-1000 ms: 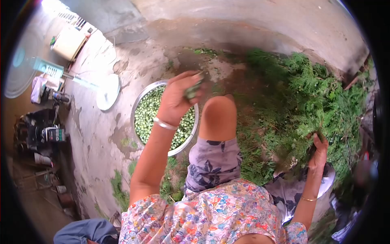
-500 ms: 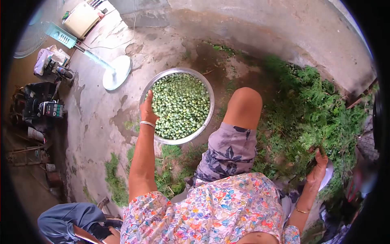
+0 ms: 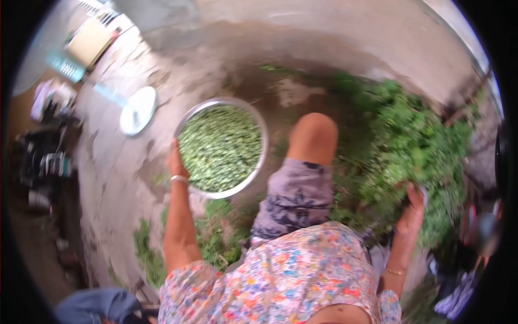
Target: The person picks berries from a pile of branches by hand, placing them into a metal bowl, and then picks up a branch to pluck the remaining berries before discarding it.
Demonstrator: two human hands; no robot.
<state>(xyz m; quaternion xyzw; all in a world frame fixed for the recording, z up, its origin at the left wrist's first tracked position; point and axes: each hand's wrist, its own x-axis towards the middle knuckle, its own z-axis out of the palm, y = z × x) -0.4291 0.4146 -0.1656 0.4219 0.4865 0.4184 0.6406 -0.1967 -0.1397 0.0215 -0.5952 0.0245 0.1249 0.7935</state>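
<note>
A round metal basin (image 3: 264,154) full of small round green pieces like peas or pods (image 3: 221,146) stands on the floor in front of me. At its left rim is my left hand (image 3: 177,162), fingers curled against the edge; blur softens their outline. My right hand (image 3: 414,201) is at the near side of a heap of feathery green plants (image 3: 404,140), fingers bent around some stems. Part of a white object (image 3: 424,195) shows behind that hand. My bent knee (image 3: 315,135) is between the basin and the heap.
A pedestal fan (image 3: 138,110) stands at the upper left, with a cream box (image 3: 91,43) behind it. Loose greens (image 3: 148,251) lie near my left arm. Another person's leg (image 3: 102,308) is at the lower left, and a wall (image 3: 324,32) runs along the back.
The view has shifted and blurred. My left hand has slipped outward and nearer along the basin's rim, its fingers no longer over the contents. My right hand stays among the greens.
</note>
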